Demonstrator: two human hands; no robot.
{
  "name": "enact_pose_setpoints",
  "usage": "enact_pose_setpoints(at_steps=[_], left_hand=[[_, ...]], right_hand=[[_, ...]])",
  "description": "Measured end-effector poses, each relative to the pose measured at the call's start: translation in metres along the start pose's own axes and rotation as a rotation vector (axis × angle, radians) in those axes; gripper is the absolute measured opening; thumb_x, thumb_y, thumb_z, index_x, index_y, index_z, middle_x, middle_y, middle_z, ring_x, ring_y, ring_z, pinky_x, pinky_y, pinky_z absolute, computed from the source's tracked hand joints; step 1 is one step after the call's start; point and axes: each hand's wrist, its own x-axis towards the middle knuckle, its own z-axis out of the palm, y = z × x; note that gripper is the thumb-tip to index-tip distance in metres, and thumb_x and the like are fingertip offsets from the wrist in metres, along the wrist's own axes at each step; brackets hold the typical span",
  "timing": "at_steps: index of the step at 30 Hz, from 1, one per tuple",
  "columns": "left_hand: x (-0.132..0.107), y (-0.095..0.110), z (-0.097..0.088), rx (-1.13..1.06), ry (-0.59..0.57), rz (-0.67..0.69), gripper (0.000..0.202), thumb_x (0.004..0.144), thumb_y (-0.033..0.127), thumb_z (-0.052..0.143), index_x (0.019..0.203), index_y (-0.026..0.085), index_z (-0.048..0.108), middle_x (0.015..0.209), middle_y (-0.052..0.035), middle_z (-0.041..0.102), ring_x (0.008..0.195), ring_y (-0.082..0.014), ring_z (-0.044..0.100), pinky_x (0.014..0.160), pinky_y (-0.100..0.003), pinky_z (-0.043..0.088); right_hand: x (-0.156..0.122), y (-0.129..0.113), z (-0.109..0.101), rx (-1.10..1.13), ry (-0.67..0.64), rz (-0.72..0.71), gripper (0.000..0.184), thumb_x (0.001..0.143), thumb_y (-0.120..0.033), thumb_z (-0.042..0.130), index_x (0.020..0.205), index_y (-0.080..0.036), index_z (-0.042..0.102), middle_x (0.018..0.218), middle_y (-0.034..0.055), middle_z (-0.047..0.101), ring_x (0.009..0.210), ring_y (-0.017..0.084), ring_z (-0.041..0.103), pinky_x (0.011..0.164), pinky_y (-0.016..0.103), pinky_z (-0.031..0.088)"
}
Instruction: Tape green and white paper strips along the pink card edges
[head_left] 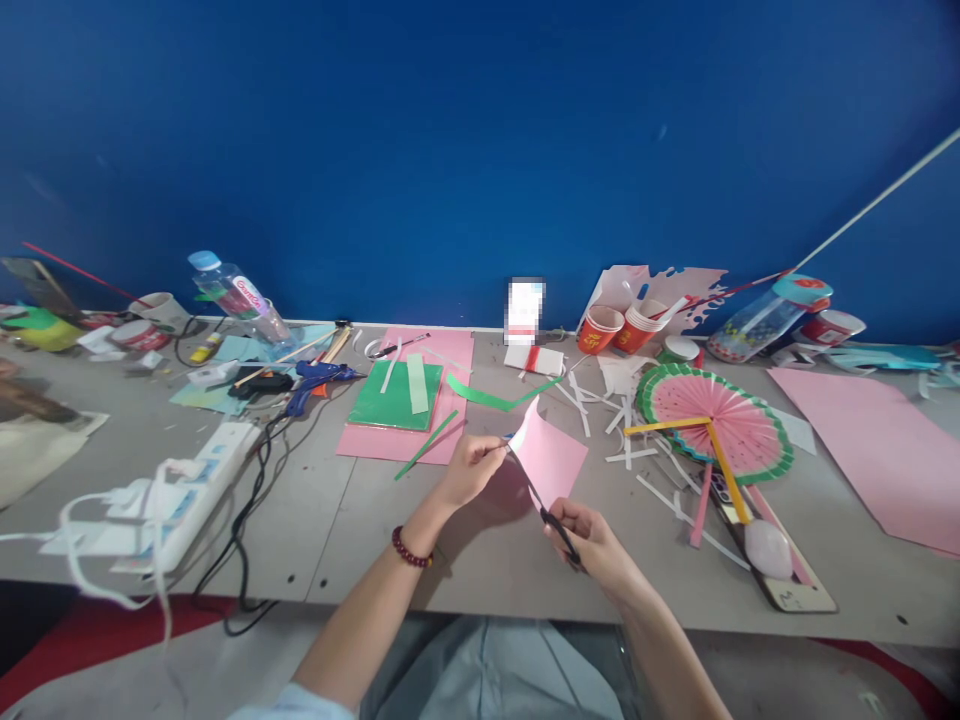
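My left hand (475, 466) pinches the left edge of a pink sheet of paper (556, 456), which is held up off the table and curls at its top corner. In my right hand (591, 542) is a pair of scissors (559, 535) with dark handles. Their blades lie along the paper's lower left edge and reach up towards my left fingers. Just beyond my hands a curved green paper strip (484, 394) rests on the table. A green pack of paper (395, 397) sits on a larger pink sheet (457, 352) to the left.
Right of my hands lie white paper strips (581, 402) and a watermelon-patterned paper fan (757, 425). Red paper cups (600, 330) and a phone (523, 312) stand by the blue wall. On the left are a blue glue gun (319, 378), a plastic bottle (240, 298) and a white power strip (199, 490).
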Motion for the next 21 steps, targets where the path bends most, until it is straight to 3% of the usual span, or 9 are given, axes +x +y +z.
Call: enact_pose_setpoints(at_steps=[10,13,16,21], left_hand=[[0.002,0.006,0.004,-0.008,0.047,-0.048,0.044,0.079,0.043,0.048,0.047,0.019,0.029,0.046,0.0051,0.027,0.048,-0.0085,0.025,0.048,-0.026,0.018],[0.003,0.003,0.001,-0.025,0.100,-0.069,0.040,0.080,0.044,0.049,0.049,0.018,0.044,0.045,0.0053,0.028,0.047,-0.0090,0.025,0.049,-0.027,0.019],[0.004,-0.006,-0.003,-0.079,0.132,-0.071,0.036,0.083,0.043,0.047,0.066,0.016,0.066,0.046,0.0056,0.028,0.047,-0.0096,0.026,0.049,-0.027,0.020],[0.003,-0.014,-0.004,-0.159,0.097,-0.058,0.037,0.085,0.040,0.047,0.070,0.015,0.070,0.046,0.0058,0.027,0.047,-0.0094,0.026,0.050,-0.027,0.021]], right_hand=[[-0.004,-0.005,-0.002,-0.021,-0.128,-0.051,0.044,0.076,-0.061,0.059,0.075,-0.021,0.039,0.058,-0.0075,0.034,0.049,0.007,0.025,0.045,0.021,0.020],[-0.010,-0.008,-0.005,-0.043,-0.168,-0.033,0.045,0.077,-0.063,0.057,0.076,-0.021,0.040,0.060,-0.0068,0.034,0.050,0.007,0.025,0.046,0.021,0.020],[-0.018,-0.011,-0.013,-0.040,-0.228,-0.016,0.047,0.075,-0.066,0.057,0.078,-0.020,0.044,0.063,-0.0048,0.040,0.053,0.008,0.028,0.048,0.022,0.022],[-0.024,-0.007,-0.032,0.079,-0.224,0.012,0.060,0.067,-0.074,0.059,0.089,-0.018,0.052,0.069,-0.0007,0.047,0.052,0.007,0.029,0.046,0.022,0.017]])
